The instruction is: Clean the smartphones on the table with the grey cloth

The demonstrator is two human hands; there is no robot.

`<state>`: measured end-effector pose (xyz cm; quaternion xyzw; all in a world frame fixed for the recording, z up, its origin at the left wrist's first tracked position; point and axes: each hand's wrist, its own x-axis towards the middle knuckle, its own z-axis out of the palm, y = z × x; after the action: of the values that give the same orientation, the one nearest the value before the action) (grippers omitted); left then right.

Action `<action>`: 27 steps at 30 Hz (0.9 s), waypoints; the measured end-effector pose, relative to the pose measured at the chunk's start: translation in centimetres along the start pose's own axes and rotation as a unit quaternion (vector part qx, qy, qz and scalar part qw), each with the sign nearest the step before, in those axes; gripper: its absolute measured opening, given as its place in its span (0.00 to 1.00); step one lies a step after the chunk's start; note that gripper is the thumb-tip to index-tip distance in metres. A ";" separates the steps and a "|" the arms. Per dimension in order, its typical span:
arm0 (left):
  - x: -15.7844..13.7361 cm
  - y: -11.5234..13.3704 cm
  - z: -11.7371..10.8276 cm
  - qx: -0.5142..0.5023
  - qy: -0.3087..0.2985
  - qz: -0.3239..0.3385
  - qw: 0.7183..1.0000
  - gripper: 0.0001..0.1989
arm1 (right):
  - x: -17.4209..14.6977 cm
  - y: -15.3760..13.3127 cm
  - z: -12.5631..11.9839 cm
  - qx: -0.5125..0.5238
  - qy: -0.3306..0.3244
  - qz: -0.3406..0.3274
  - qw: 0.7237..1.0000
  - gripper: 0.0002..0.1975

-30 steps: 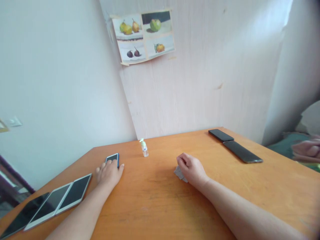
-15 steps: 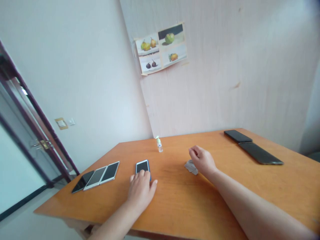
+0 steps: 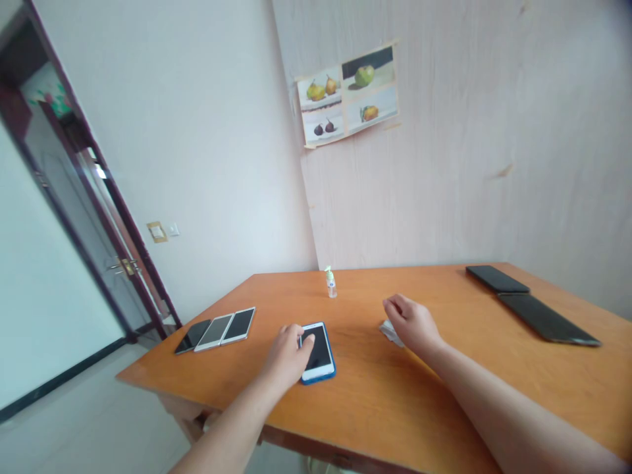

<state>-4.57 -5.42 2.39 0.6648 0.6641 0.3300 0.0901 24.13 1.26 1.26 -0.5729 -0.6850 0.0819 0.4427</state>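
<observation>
Partly under the half-curled left hand (image 3: 288, 353) lay a phone (image 3: 319, 354), pinched or just kept still, I couldn't tell; the right hand (image 3: 415, 324), balled up, held a cloth (image 3: 391, 333).

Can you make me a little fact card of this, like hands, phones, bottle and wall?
Left hand: at the left edge of a white phone in a blue case, thumb over its dark screen
Right hand: curled over a crumpled pale cloth; its grip is hidden
Left on table: three phones in a row
Right on table: two dark flat devices
Bottle: small pump bottle, upright, near the back
Wall: fruit pictures, taped up
</observation>
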 end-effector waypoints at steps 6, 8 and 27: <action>3.5 -1.7 2.5 -0.032 -0.016 -0.043 0.998 0.10 | -1.7 -2.5 0.8 0.005 -0.079 -0.063 0.995 0.16; 4.3 -1.0 3.8 -0.045 -0.031 -0.038 0.998 0.10 | -2.3 -3.2 0.9 -0.023 -0.114 -0.080 0.990 0.16; 7.4 3.8 7.2 -0.254 -0.174 -0.063 0.949 0.14 | -2.9 -3.4 0.4 -0.096 -0.221 -0.053 0.969 0.20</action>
<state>1.87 3.45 1.38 0.6242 0.5725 0.3604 0.3907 21.24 -2.18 1.66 -0.5437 -0.7996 0.1164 0.2269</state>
